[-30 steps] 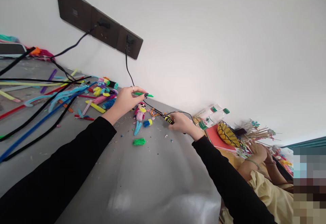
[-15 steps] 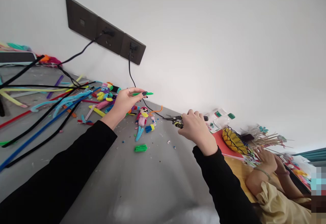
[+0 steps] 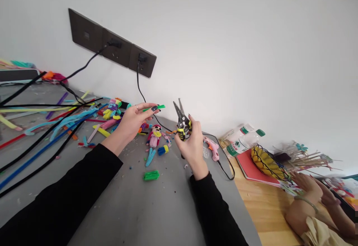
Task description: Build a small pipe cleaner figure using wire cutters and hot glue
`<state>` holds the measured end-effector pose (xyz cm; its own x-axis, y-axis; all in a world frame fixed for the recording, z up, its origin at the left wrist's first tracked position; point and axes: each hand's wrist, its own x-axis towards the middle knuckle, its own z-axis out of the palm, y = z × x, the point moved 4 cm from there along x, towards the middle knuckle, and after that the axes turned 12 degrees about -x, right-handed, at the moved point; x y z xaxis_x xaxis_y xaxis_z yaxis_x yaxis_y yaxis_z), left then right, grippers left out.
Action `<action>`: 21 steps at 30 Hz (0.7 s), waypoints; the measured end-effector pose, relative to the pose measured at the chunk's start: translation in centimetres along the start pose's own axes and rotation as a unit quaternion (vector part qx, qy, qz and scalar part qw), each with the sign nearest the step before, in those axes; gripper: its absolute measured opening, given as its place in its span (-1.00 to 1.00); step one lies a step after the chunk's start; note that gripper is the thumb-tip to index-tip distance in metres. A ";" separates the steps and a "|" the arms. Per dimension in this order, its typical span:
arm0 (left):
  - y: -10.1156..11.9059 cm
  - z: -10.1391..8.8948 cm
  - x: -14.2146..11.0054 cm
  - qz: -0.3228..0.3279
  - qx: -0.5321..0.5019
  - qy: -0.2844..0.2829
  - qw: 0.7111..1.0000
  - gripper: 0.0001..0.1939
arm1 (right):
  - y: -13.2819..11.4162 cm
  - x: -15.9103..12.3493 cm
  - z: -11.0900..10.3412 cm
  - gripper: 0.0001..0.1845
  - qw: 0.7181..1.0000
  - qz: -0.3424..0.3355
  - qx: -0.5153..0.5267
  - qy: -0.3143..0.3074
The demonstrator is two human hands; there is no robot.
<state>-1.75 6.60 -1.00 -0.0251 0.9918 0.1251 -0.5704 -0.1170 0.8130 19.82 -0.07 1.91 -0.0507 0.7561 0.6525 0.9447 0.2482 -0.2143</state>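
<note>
Near the back edge of the flat grey surface [image 3: 134,212], the left hand [image 3: 130,122] finger-pinches a thin fuzzy green strip [image 3: 160,107], probably light, bendable and best held by one end, while the right hand [image 3: 193,143] curls its fingers round black-and-yellow metal snips [image 3: 181,120].

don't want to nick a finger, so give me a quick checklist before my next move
1. Left hand pinching the narrow green fuzzy piece: ok.
2. Right hand holding the black-and-yellow metal snips: ok.
3. Snips' open blades apart from left hand: ok.
4. Pink plastic glue gun cool: cannot tell.
5. Grey tabletop free of scraps: not ok, small bits scattered.
</note>
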 end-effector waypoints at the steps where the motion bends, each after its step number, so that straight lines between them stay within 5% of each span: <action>1: -0.1 0.0 0.0 -0.005 -0.012 0.004 1.000 -0.44 | -0.1 -0.6 0.8 -0.28 0.999 -0.026 0.012 0.015; 5: -0.5 0.0 0.1 -0.017 -0.044 0.012 0.999 -0.47 | 0.4 -2.4 2.4 -0.26 0.996 -0.083 0.028 0.017; 13: -1.0 0.3 -0.3 -0.048 -0.059 0.016 0.997 -0.63 | 1.2 -2.7 2.3 -0.35 0.997 -0.055 0.049 0.027; 21: -1.8 0.9 -0.6 -0.076 -0.105 -0.001 0.992 -0.58 | 1.0 -2.7 1.9 -0.36 0.997 -0.044 0.067 0.024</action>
<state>0.01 6.12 -2.05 0.0766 0.9970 0.0116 -0.7262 0.0479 0.6858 20.25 -0.72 -1.44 -0.1124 0.6986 0.7066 0.8856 0.3929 -0.2476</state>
